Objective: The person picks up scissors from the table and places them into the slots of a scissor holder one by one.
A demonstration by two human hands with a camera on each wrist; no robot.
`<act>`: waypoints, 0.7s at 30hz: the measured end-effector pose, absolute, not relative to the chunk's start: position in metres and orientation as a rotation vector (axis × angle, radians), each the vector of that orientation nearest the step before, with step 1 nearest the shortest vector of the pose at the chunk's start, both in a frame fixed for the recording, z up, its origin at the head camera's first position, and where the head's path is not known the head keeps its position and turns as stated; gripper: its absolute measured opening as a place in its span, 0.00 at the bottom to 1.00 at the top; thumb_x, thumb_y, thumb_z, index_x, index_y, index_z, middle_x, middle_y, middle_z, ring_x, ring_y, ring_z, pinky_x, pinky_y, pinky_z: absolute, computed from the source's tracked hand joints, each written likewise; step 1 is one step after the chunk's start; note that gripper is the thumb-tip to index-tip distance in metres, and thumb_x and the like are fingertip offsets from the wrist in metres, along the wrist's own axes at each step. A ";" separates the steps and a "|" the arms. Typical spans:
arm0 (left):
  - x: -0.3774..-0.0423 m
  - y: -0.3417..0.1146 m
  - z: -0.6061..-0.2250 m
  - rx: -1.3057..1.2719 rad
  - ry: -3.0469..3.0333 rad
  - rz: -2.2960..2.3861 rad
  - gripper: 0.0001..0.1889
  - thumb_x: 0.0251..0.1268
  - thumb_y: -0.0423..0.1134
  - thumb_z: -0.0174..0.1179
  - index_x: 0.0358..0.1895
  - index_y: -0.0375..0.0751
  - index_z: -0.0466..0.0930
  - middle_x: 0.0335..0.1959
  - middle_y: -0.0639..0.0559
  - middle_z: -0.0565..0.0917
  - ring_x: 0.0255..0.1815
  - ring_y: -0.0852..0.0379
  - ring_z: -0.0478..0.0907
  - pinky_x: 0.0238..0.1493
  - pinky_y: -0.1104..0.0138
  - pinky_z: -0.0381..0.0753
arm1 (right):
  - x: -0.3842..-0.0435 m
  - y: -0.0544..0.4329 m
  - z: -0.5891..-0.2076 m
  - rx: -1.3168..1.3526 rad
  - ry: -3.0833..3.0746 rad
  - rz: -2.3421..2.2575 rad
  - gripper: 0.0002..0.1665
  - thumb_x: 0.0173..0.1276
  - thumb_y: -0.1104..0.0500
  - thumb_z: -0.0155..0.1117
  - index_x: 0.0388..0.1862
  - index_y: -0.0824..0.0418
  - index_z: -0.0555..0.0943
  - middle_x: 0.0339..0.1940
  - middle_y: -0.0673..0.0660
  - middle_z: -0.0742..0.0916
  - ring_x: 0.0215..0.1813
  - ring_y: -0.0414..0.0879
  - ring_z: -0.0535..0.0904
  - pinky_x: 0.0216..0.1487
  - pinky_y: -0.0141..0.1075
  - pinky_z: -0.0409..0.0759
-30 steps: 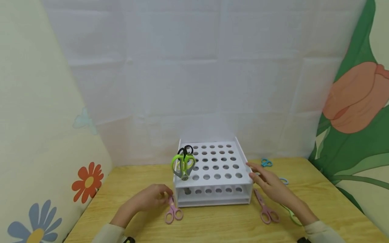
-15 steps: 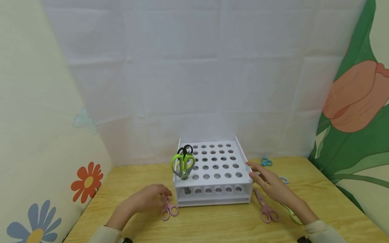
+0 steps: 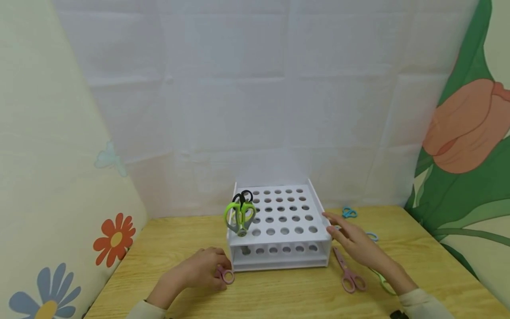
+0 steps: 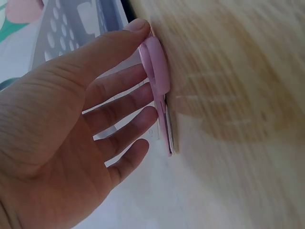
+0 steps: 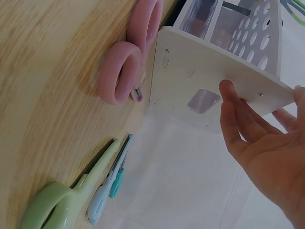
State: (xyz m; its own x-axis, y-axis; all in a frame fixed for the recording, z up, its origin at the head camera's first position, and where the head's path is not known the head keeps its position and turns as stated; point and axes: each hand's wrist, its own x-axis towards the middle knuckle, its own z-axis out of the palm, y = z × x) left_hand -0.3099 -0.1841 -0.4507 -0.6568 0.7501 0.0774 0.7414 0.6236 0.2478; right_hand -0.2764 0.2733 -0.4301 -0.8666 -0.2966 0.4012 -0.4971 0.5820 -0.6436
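Observation:
My left hand point(image 3: 199, 269) pinches a pair of small pink scissors point(image 4: 159, 67) beside the rack's front left corner. In the left wrist view the thumb is on the handle end and the fingertips are against the other side, close to the tabletop. My right hand point(image 3: 360, 248) rests its fingertips on the side panel of a white rack point(image 5: 176, 78) full of round holes. Green-and-grey-handled scissors point(image 3: 249, 205) stand handles up in a front left hole. Black-handled scissors point(image 3: 242, 198) stand behind them, partly hidden.
Right of the rack on the wooden table point(image 3: 303, 297) lie larger pink scissors point(image 3: 345, 271), light green scissors point(image 5: 52, 202), light blue scissors point(image 5: 101, 198) and teal scissors point(image 3: 349, 213). A white sheet point(image 3: 255, 110) hangs behind.
The small pink scissors slid left, away from the rack, under my left fingers. That hand then turned over them and now covers most of them. The right hand stayed at the rack.

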 end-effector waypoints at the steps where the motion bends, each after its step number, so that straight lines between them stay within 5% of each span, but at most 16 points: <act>1: -0.310 -0.184 -0.451 1.280 2.805 0.397 0.17 0.48 0.49 0.78 0.43 0.55 0.87 0.39 0.67 0.77 0.42 0.63 0.73 0.44 0.55 0.71 | -0.277 0.273 -0.430 0.658 -2.563 1.158 0.28 0.84 0.52 0.49 0.79 0.58 0.65 0.63 0.66 0.80 0.52 0.49 0.85 0.52 0.48 0.81; 9: -0.310 -0.183 -0.455 1.315 2.838 0.351 0.11 0.51 0.49 0.76 0.36 0.58 0.84 0.34 0.69 0.74 0.38 0.66 0.69 0.40 0.57 0.68 | -0.278 0.273 -0.430 0.672 -2.556 1.160 0.28 0.84 0.53 0.49 0.78 0.58 0.65 0.63 0.67 0.80 0.52 0.51 0.85 0.52 0.46 0.81; 21: -0.311 -0.186 -0.453 1.275 2.809 0.430 0.08 0.60 0.49 0.71 0.41 0.59 0.86 0.37 0.70 0.76 0.43 0.62 0.72 0.47 0.51 0.70 | -0.276 0.273 -0.430 0.669 -2.565 1.191 0.29 0.84 0.52 0.49 0.79 0.57 0.65 0.64 0.68 0.78 0.52 0.51 0.85 0.51 0.45 0.82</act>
